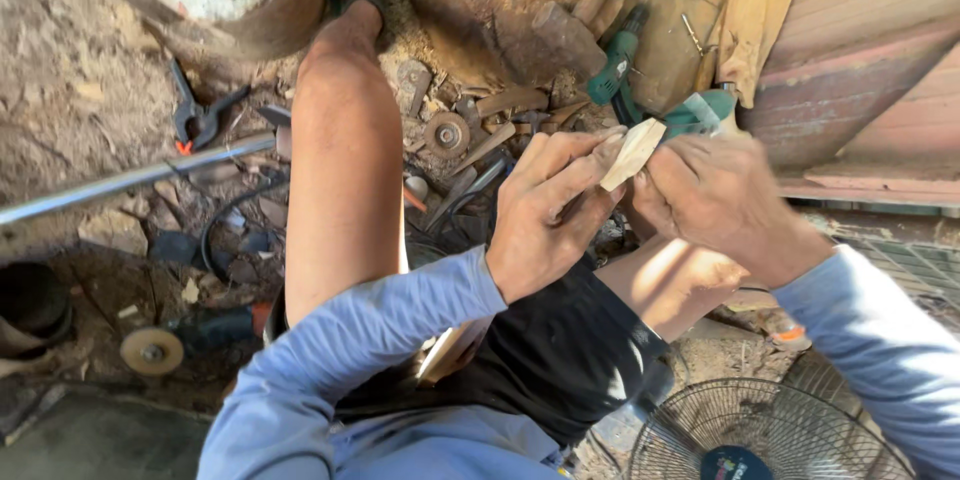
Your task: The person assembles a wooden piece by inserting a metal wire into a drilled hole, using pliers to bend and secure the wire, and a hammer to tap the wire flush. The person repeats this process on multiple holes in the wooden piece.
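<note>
Wooden, pale and small, a carved piece (632, 152) sits pinched between both hands above the person's bare knees. Left hand (548, 212) closes its fingertips on the lower edge; right hand (722, 198) grips the other side, fingers curled. Just beyond lies a green power drill (620, 65). Scattered tools and a grinding disc (447, 134) crowd the dirt floor (70, 80) ahead. A fan grille (770, 430) hems the right knee.
</note>
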